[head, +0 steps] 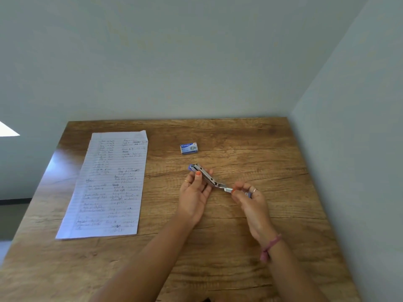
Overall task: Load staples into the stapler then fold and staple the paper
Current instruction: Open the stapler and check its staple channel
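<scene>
While both hands work above the middle of the wooden table (229,258), a small stapler (208,177) is swung wide open between them, its metal channel showing. The left hand (195,192) cups the blue-tipped half from below, with the thumb pressed on top and the fingers curled round the far side, so it is grasping that half. The right hand (250,199) pinches the other half's end between thumb and fingers; a bit of blue shows under those fingers, which hide the tip itself. The two halves meet at a hinge in the gap between the hands, and the stapler seems held just above the wood, though contact cannot be told for sure.

Just beyond the stapler, apart from it, lies a small blue staple box (189,148), flat on the table and seemingly closed. Well to the left lies a lined sheet of paper (106,186) covered in handwriting, flat and unfolded, its near corner close to the table's left edge. Nothing lies between the hands and the box or the sheet. A pink band (269,247) circles the right wrist, and pale walls (196,62) close the table in behind and on the right
</scene>
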Motion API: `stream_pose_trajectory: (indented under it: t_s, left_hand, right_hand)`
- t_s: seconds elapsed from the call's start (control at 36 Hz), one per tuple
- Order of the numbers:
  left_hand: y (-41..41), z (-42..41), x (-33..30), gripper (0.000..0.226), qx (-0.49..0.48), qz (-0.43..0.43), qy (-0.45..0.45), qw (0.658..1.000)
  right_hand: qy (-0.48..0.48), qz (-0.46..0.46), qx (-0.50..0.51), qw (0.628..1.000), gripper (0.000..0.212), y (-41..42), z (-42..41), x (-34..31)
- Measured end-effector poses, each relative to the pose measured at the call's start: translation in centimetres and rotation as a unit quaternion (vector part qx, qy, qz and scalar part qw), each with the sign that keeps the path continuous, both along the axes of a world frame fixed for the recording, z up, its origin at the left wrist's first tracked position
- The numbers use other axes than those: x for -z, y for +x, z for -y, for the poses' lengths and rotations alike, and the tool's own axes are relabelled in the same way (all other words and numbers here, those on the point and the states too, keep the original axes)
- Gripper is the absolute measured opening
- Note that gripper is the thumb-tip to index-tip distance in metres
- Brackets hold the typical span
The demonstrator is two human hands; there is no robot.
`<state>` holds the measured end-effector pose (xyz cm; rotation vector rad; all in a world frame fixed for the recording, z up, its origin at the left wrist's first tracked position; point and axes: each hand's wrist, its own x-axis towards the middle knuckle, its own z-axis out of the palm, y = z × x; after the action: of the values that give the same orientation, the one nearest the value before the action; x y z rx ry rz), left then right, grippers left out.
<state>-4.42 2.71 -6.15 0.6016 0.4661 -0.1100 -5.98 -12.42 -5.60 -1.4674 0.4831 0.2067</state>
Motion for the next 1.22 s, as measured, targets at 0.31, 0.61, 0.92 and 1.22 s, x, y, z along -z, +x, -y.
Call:
stream_pose_trajectory:
  t_s: [0.31,0.61,0.92,1.22]
  left_hand:
    - [-0.6,-0.8,0.5,0.041,0.067,0.059,0.011,0.996]
    - [-0.3,-1.2,0.8,0.037,0.109,0.062,0.018,0.992]
    - [0.5,-0.7,0.4,0.023,0.082,0.045,-0.013,0.995]
    - [0.4,-0.6,-0.2,0.021,0.062,0.023,-0.024,0.998]
  right_hand:
    - [-0.341,0.183,-0.260,0.885,0.028,3.6,-0.8,-4.7]
    - [-0.308,0.194,-0.309,0.879,0.018,6.2,-2.9,-5.5]
    - [-0.436,0.207,-0.313,0.818,0.015,6.5,-3.7,-5.9]
    - [-0.429,0.241,-0.266,0.829,0.023,5.7,-4.3,-4.5]
